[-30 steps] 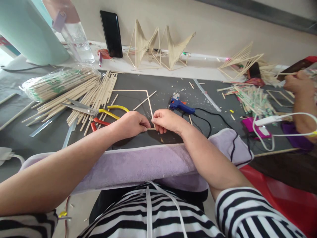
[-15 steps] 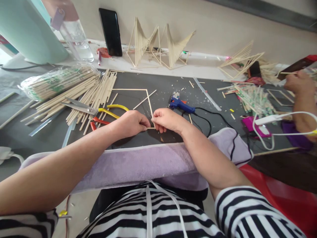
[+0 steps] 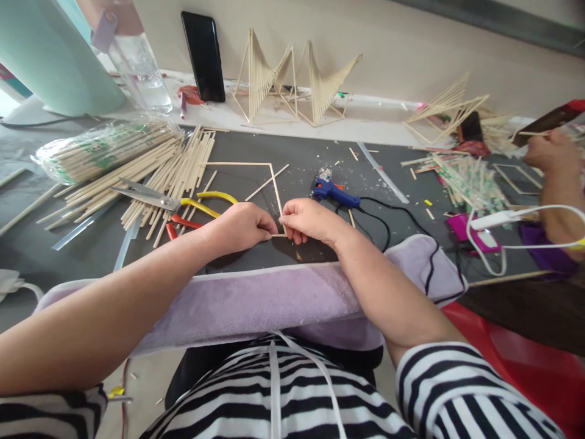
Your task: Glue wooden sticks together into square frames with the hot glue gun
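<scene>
My left hand (image 3: 249,227) pinches a thin wooden stick (image 3: 278,235) that lies crosswise near the table's front edge. Against its right end, my right hand (image 3: 308,221) grips the near end of an upright stick (image 3: 276,192). That upright stick meets a third stick (image 3: 235,163) at a far corner, so the three make an open-sided frame. A loose stick (image 3: 267,183) touches or lies close to the upright one. To the right rests a blue glue gun (image 3: 336,194) with a black cord. Scissors (image 3: 169,203) with yellow and red handles lie beyond my left wrist.
Many loose sticks (image 3: 155,183) and a plastic-wrapped bundle (image 3: 109,149) lie at left. Stick models (image 3: 265,79), a phone (image 3: 203,58) and a water bottle (image 3: 141,67) stand along the wall. A purple cloth (image 3: 256,299) covers the front edge. Another person's hand (image 3: 553,152) is at far right.
The view has shifted very slightly. Both hands hold the same sticks in the same place.
</scene>
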{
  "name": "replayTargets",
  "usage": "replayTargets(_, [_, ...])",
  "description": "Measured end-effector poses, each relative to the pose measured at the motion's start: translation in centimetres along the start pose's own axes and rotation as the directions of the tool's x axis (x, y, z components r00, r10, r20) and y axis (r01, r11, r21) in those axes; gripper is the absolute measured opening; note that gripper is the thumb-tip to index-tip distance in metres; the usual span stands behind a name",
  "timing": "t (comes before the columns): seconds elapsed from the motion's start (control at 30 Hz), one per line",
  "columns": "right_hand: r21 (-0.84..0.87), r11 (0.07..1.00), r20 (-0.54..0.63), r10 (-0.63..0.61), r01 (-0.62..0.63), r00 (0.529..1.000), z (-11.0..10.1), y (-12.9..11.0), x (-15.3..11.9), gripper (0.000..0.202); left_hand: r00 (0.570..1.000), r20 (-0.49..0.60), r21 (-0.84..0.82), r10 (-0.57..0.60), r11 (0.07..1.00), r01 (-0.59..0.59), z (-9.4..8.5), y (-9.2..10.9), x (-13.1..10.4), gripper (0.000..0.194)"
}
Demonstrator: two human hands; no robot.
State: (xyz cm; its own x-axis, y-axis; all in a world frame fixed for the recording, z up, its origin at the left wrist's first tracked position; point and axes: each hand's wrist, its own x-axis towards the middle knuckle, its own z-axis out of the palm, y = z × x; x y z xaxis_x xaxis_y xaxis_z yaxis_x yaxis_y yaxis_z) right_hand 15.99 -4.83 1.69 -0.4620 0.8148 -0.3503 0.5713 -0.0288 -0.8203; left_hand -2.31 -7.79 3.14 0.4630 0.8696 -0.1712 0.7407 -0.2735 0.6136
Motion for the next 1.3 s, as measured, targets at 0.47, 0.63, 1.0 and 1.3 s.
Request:
replayTargets(0.47, [0.000,1.000,0.001,0.002,-0.002,1.000,0.10,-0.04,0.02,0.015,1.000,-0.003,0.022,-0.013,1.000,0.014,-0.19,0.40,-0.04,0.025])
replayTargets(0.63, [-0.001,1.000,0.001,-0.002,0.002,1.000,0.12,0.05,0.00,0.015,1.000,0.003,0.020,-0.012,1.000,0.012,-0.16,0.33,0.02,0.025])
replayTargets(1.0, [-0.007,1.000,0.004,-0.007,0.008,1.000,0.07,0.01,0.10,0.014,0.999,0.011,0.018,-0.031,0.999,0.031,-0.23,0.49,-0.02,0.025])
replayTargets(1.3, [-0.008,1.000,-0.004,-0.008,0.008,1.000,0.00,-0.03,0.01,0.013,1.000,-0.002,0.012,-0.019,1.000,0.019,-0.08,0.29,-0.02,0.025])
